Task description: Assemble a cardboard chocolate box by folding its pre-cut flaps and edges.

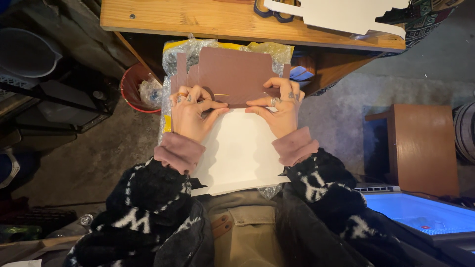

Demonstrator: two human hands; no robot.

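Folding a flat die-cut box blank on the lap.

Both the left hand (190, 112) and the right hand (278, 110) pinch the brown cardboard blank (231, 75) along its fold, thumbs pressing onto the white panel (238, 151) below the workbench's (198, 19) near edge. The crease seems half-formed; next it wants even pressure along the line.

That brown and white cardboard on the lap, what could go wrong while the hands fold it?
The cardboard sheet rests on a lap over a plastic bag, not on the wooden table, so it might slide and the fold could come out crooked. The left hand and right hand press only near the middle crease, so the notched tabs at the top edge may bend or tear. Cardboard edges could also nick the fingers.
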